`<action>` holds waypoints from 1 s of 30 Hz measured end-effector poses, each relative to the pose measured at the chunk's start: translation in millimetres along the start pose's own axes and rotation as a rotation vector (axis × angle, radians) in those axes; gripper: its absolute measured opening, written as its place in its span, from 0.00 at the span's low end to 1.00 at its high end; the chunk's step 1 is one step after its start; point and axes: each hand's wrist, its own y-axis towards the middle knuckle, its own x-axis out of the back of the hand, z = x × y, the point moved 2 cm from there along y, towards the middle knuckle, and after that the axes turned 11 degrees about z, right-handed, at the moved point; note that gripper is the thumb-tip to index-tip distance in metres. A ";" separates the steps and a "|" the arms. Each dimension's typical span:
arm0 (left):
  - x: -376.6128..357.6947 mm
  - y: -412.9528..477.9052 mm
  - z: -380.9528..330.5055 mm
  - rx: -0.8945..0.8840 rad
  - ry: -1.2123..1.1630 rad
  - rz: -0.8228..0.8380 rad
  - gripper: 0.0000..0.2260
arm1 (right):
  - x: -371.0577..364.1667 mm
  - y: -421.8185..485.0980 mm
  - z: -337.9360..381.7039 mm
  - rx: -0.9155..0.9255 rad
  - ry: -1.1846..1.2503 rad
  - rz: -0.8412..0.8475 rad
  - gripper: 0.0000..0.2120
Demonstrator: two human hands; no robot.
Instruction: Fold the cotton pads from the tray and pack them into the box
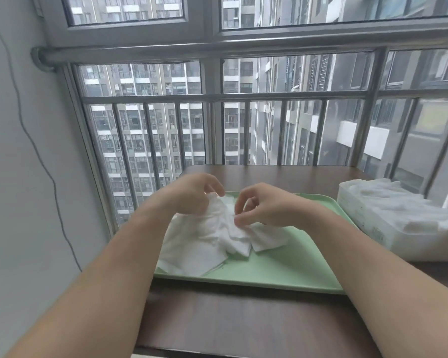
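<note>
Left hand (194,193) and right hand (259,206) both pinch one white cotton pad (223,215) above the green tray's (282,270) far-left corner.

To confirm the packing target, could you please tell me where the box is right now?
In the head view the box sits at the right edge of the table, just right of the green tray, with white pads inside.

Box (388,223), right end beyond the frame edge; tray (282,270), left rim behind the left forearm (119,254).
</note>
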 end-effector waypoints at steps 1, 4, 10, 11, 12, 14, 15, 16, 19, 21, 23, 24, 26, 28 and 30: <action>0.4 -0.5 2.7 -0.007 -0.021 -0.012 0.22 | -0.5 -1.3 -0.7 -0.001 0.015 -0.010 0.06; -1.2 -1.0 11.6 -0.010 -0.063 -0.034 0.19 | 0.8 -4.4 -2.3 0.013 0.048 -0.066 0.06; 1.8 -9.6 13.6 -0.114 -0.238 -0.210 0.14 | 4.6 -8.9 1.6 0.126 0.288 -0.223 0.05; 2.9 -10.4 13.1 -0.139 -0.283 -0.255 0.14 | 4.7 -9.4 1.6 0.143 0.342 -0.232 0.05; 3.2 -10.7 12.5 -0.163 -0.329 -0.303 0.14 | 4.7 -10.3 0.7 0.160 0.387 -0.234 0.05; 4.1 -11.8 11.7 -0.198 -0.405 -0.390 0.15 | 5.5 -12.0 -0.5 0.190 0.446 -0.233 0.06; 4.0 -12.7 11.1 -0.209 -0.444 -0.420 0.15 | 6.2 -12.9 -0.7 0.202 0.479 -0.232 0.07; 3.4 -12.9 10.4 -0.219 -0.491 -0.438 0.15 | 7.0 -14.0 -1.3 0.215 0.521 -0.228 0.09; -1.1 -11.8 6.4 -0.238 -0.686 -0.425 0.19 | 9.6 -16.9 -1.7 0.257 0.636 -0.208 0.14; -4.6 -11.8 2.5 -0.252 -0.793 -0.392 0.20 | 11.1 -18.2 -0.6 0.269 0.659 -0.202 0.11; -7.1 -12.0 -0.3 -0.265 -0.819 -0.383 0.17 | 11.7 -19.0 -0.2 0.278 0.692 -0.198 0.06; -7.9 -12.0 -1.1 -0.271 -0.811 -0.385 0.16 | 12.3 -19.2 0.1 0.286 0.715 -0.201 0.04; -9.2 -11.6 -2.5 -0.283 -0.808 -0.382 0.13 | 13.8 -19.1 0.4 0.302 0.758 -0.220 0.01; -10.7 -10.6 -3.9 -0.298 -0.828 -0.361 0.11 | 14.9 -19.0 -0.4 0.313 0.762 -0.237 0.03; -12.4 -10.9 -6.8 -0.315 -0.834 -0.333 0.10 | 14.4 -19.3 0.2 0.318 0.724 -0.239 0.10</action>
